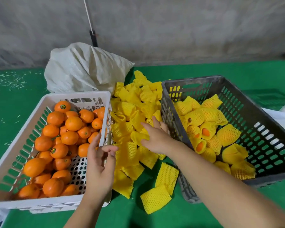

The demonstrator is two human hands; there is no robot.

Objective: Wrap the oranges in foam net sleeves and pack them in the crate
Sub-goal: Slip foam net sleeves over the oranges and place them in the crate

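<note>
Between the two crates, on the green table (155,216), my right hand (156,137) lies flat over the heap of yellow foam net sleeves (130,112), fingers straight and spread, pressing on the pile and closed on nothing that I can see. My left hand (100,163) hovers at the inner edge of the white crate (7,168), fingers loosely curled and thumb up, empty. The bare oranges (69,134) sit in that white crate, directly to the left of my left hand and just beside it, so that hand is plainly the nearer one for fruit; my right would have to cross over. The sleeves sit under and ahead of my right hand, and the one touching my palm lies with its open end turned roughly toward my left, which I judge suits sliding an orange in from that side. The grey crate (253,112), on my right and just beside my right wrist, already holds a layer of wrapped oranges (204,129), with bare floor showing at its far side. My guess is the next step is picking one sleeve loose with the right while the left takes an orange. A white sack (82,69) slumps behind the pile.
</note>
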